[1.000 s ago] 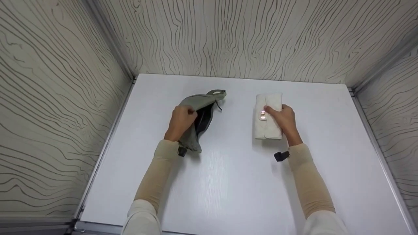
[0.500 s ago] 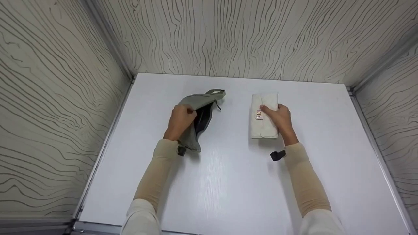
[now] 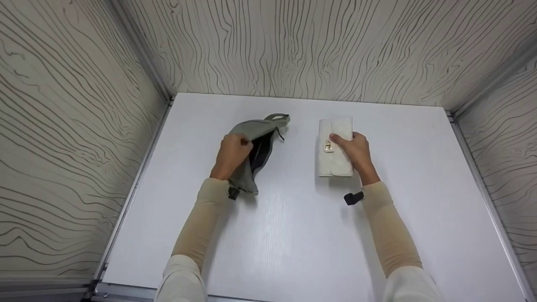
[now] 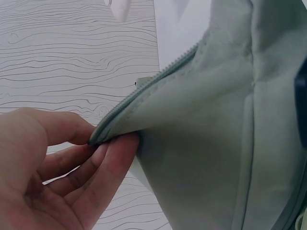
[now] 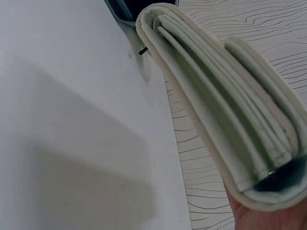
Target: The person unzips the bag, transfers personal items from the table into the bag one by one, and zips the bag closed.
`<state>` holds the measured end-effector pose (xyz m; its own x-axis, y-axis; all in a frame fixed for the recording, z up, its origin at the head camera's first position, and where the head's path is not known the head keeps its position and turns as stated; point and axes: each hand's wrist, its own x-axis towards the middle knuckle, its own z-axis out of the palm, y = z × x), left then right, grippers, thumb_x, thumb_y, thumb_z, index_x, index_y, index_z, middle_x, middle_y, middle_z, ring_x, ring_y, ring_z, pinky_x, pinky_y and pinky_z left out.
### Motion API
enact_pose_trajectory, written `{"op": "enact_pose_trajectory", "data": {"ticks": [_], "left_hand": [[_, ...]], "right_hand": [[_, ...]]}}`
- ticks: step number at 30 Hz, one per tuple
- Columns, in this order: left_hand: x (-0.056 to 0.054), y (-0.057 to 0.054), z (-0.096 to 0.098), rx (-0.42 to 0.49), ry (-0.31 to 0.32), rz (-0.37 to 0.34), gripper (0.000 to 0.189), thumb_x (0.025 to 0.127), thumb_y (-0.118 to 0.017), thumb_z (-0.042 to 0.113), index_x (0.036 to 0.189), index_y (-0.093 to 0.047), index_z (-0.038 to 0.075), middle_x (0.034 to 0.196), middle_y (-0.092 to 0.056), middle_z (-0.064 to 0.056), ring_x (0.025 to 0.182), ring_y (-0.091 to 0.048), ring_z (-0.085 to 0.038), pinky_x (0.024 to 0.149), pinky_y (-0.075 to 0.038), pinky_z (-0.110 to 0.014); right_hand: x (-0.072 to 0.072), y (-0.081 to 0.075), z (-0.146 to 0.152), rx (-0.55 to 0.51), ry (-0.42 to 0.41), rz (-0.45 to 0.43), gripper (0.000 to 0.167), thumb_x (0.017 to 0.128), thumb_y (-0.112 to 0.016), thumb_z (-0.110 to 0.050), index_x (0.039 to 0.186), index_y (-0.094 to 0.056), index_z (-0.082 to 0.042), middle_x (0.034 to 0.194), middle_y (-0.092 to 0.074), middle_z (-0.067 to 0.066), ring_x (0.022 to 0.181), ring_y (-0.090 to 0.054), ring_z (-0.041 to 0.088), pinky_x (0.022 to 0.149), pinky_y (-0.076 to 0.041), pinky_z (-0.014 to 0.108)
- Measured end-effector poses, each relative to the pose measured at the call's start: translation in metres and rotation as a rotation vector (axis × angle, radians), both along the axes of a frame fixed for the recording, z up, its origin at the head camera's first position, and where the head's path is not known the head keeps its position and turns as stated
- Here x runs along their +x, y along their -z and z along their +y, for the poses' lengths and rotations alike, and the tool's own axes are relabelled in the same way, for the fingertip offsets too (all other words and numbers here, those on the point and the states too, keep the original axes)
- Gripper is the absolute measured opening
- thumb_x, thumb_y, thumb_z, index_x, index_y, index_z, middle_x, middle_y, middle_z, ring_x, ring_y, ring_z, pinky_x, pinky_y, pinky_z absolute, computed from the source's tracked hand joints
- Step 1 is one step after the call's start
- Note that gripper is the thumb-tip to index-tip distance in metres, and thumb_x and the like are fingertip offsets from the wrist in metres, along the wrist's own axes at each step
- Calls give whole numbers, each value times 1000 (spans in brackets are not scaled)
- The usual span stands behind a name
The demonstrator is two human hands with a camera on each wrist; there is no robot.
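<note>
A grey-green zippered bag (image 3: 256,131) lies left of the table's middle, its dark inside showing through the unzipped mouth. My left hand (image 3: 231,154) pinches the zipper edge between thumb and forefinger, and the left wrist view shows the zipper teeth (image 4: 144,92) pulled out toward the fingertips. To the right, my right hand (image 3: 356,152) grips a cream wallet (image 3: 334,163) with a gold clasp (image 3: 328,146), thumb on its front and fingers behind it. From the right wrist view, the folded layers of the wallet (image 5: 211,91) show end-on, held above the tabletop.
A white table (image 3: 277,247) carries both things. Wood-grain patterned panels (image 3: 268,50) rise behind it and at both sides. A loop strap (image 3: 279,118) sticks out from the bag's far end. Small black wrist cameras (image 3: 353,198) hang under the sleeves.
My right hand has shifted a little to the left with the wallet, closer to the bag. The left hand and the bag stay where they were.
</note>
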<state>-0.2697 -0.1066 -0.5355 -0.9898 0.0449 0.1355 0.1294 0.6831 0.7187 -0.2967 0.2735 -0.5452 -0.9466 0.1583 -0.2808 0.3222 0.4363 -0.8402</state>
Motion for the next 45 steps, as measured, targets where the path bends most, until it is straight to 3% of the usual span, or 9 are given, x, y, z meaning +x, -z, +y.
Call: {"op": "enact_pose_trajectory", "data": {"ticks": [10, 20, 33, 45], "left_hand": [[0, -1, 0, -1, 0, -6, 16, 98, -66, 12, 95, -79, 3, 88, -74, -8, 73, -61, -18, 65, -50, -33], [-1, -1, -1, 0, 6, 1, 18, 99, -64, 11, 91, -78, 3, 86, -73, -9, 71, -59, -18, 65, -49, -32], [0, 0, -1, 11, 2, -11, 17, 98, -64, 11, 95, -79, 3, 90, -75, -10, 74, -61, -18, 67, -51, -33], [-1, -1, -2, -4, 8, 6, 18, 98, -64, 10, 95, -80, 1, 89, -77, -11, 71, -62, -17, 66, -53, -32]], "right_hand": [[0, 1, -8, -28, -22, 6, 91, 94, -74, -59, 150, -47, 7, 123, -66, 17, 100, -66, 20, 77, -56, 24], [1, 3, -17, -36, -35, 45, 83, 94, -74, -56, 145, -53, 6, 120, -68, 17, 94, -68, 18, 72, -56, 23], [1, 4, -28, -64, -38, 23, 86, 94, -76, -54, 147, -50, 7, 125, -66, 19, 103, -65, 24, 81, -55, 28], [-1, 6, -40, -51, -61, 22, 85, 94, -75, -56, 146, -52, 7, 123, -66, 17, 100, -64, 21, 81, -54, 27]]}}
